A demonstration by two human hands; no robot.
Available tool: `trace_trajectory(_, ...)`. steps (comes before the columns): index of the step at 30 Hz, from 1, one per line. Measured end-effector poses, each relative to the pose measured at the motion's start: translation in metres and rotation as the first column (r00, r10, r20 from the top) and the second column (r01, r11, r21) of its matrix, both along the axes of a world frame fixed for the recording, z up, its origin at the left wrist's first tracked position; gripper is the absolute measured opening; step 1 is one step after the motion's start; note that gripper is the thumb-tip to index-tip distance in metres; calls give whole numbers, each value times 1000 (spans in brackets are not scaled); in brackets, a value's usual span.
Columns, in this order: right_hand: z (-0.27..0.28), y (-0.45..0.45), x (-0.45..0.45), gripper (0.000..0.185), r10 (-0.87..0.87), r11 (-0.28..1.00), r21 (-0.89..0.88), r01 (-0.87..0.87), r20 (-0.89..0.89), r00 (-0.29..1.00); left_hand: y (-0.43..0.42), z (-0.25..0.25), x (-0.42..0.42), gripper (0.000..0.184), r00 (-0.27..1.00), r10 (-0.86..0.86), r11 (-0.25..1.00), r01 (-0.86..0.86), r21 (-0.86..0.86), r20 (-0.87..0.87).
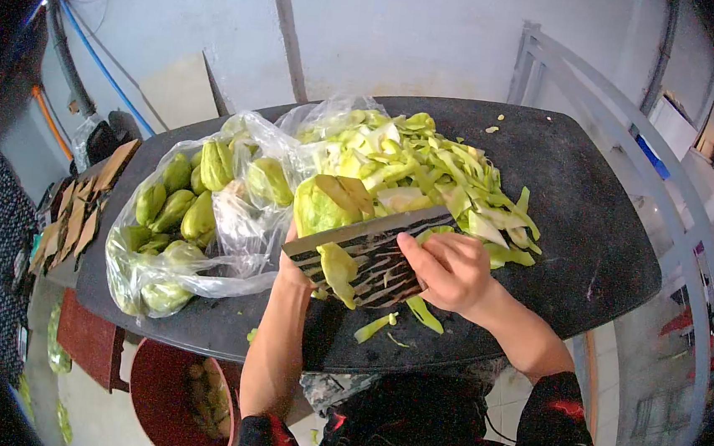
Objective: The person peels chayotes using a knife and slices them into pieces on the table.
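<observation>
My left hand [293,261] is mostly hidden behind the blade and supports a partly peeled chayote [321,205] from the left and below. My right hand [451,270] is closed on a broad cleaver [380,267]. Its upper edge lies against the lower side of the chayote, and the blade face is dark with light streaks. A piece of green peel [337,273] clings to the blade. Just beyond the hands is a heap of pale green peelings [416,165]. To the left, a clear plastic bag [240,268] holds several unpeeled chayotes [175,207].
The dark table [580,207] has loose peel strips near its front edge. Below it stands a red bucket [160,400] with pale pieces inside. A grey metal railing [662,134] runs along the right. Cardboard pieces [72,221] lie at the left.
</observation>
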State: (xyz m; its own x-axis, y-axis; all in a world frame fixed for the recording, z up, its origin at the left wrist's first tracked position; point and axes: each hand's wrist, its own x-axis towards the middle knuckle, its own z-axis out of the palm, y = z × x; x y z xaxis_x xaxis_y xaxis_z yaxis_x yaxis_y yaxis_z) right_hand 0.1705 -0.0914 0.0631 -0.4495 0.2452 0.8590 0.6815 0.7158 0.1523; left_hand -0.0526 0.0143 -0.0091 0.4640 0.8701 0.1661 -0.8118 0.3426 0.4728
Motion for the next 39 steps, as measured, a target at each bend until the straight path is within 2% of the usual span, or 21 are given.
trace_trajectory(1, 0, 0, 0, 41, -1, 1000, -1, 1, -2, 1000, 0, -1, -1, 51, 1000, -1, 1000, 1, -1, -2)
trace_trajectory(3, -1, 0, 0, 42, -3, 1000, 11, 3, -11, 1000, -1, -2, -2, 44, 998, 24, 994, -17, 107, -66)
trace_trajectory(6, 0, 2, 0, 51, 63, 998, -1, -63, -19, 998, 4, -8, -4, 45, 999, 28, 997, -26, 69, -31)
trace_trajectory(10, 3, -3, -1, 52, 61, 998, -13, -61, -1, 998, 2, -5, -6, 44, 999, 36, 999, -35, 21, -31)
trace_trajectory(12, 2, -6, 0, 41, 36, 999, -25, -36, 8, 999, -1, 0, -5, 49, 986, 107, 981, -83, 176, -131)
trace_trajectory(13, 1, -4, 3, 41, 36, 999, -24, -36, 7, 999, -1, 1, -6, 49, 986, 107, 981, -83, 177, -132)
trace_trajectory(15, -4, 7, 10, 36, 29, 999, -29, -28, 5, 1000, -4, -1, -8, 71, 914, 253, 918, -123, 376, -318)
trace_trajectory(16, -6, 17, 12, 35, 41, 999, -20, -42, -61, 997, -18, 17, -8, 86, 925, 212, 933, -95, 348, -314)
trace_trajectory(17, -5, 16, 15, 36, -12, 991, -137, 5, -48, 999, -28, 37, -6, 100, 938, 177, 941, -73, 331, -297)
trace_trajectory(19, -4, 17, 14, 35, 6, 997, -82, -10, -45, 999, -29, 34, -5, 99, 942, 212, 936, -119, 331, -259)
trace_trajectory(20, -2, 11, 13, 34, -13, 992, -124, 11, -17, 1000, -29, 34, -5, 99, 943, 217, 934, -125, 336, -252)
trace_trajectory(23, 2, 4, 10, 33, -40, 997, -57, 42, 30, 999, -27, 32, -11, 98, 960, 147, 947, -68, 313, -237)
trace_trajectory(25, 0, 4, 9, 32, -32, 999, -26, 32, 22, 999, -24, 31, -12, 96, 981, 55, 929, 17, 369, -185)
trace_trajectory(27, 3, 1, 10, 34, 26, 999, -27, -24, 79, 997, -18, 25, -1, 94, 986, 96, 910, -32, 413, -136)
trace_trajectory(28, 7, -3, 6, 31, 55, 998, -21, -54, 47, 997, -10, 18, 2, 94, 967, 108, 982, -67, 177, -231)
trace_trajectory(29, 4, 1, 6, 31, 57, 998, -23, -56, 48, 997, -6, 13, 5, 94, 942, 96, 990, -123, -64, -323)
trace_trajectory(31, -6, 13, 9, 31, 76, 996, 42, -75, -32, 997, -23, 29, 2, 92, 941, 127, 975, -177, -136, -314)
trace_trajectory(32, -6, 17, 12, 32, 12, 997, -77, -15, -39, 999, -26, 30, -5, 91, 941, 107, 992, -78, 103, -320)
trace_trajectory(33, -4, 20, 17, 33, -51, 982, -182, 45, -30, 998, -28, 32, -6, 91, 944, 89, 938, 27, 345, -316)
trace_trajectory(35, -9, 23, 18, 32, -51, 992, -115, 48, -22, 998, -25, 36, 2, 90, 956, 104, 933, 3, 361, -276)
trace_trajectory(39, -5, 9, 13, 30, -96, 986, -133, 100, 36, 995, -27, 32, -4, 93, 976, 38, 950, 31, 311, -214)
